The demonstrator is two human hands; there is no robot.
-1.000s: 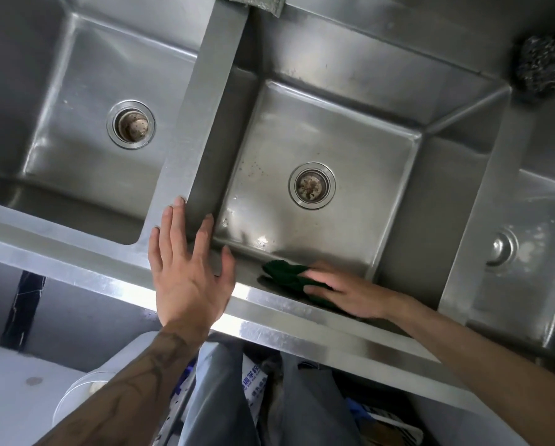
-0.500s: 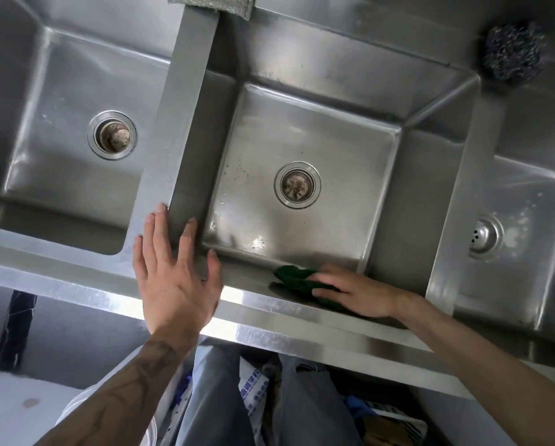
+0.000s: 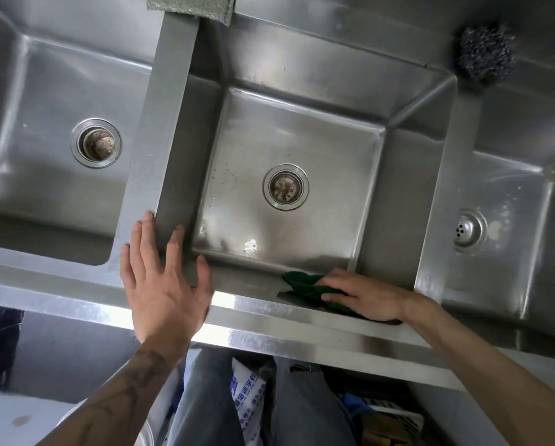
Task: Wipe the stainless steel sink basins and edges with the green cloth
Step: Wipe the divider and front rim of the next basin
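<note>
A stainless steel sink with three basins fills the view. The middle basin [image 3: 302, 130] has a round drain at its centre. The green cloth [image 3: 305, 284] lies bunched on the near inner wall and front edge [image 3: 253, 300] of the middle basin. My right hand [image 3: 366, 296] presses down on the cloth with straight fingers, and part of the cloth is hidden under the palm. My left hand [image 3: 163, 284] rests flat, fingers spread, on the front edge where the divider [image 3: 160, 140] between the left and middle basins meets it.
The left basin [image 3: 44, 91] and right basin [image 3: 511, 194] each have a drain. A steel wool scrubber [image 3: 485, 53] sits on the back ledge at right. A grey pad [image 3: 192, 6] hangs over the divider's far end. Legs and clutter show below the front edge.
My right hand has slid the green cloth to the right along the near edge of the middle basin. The left hand stays planted on the divider corner.
</note>
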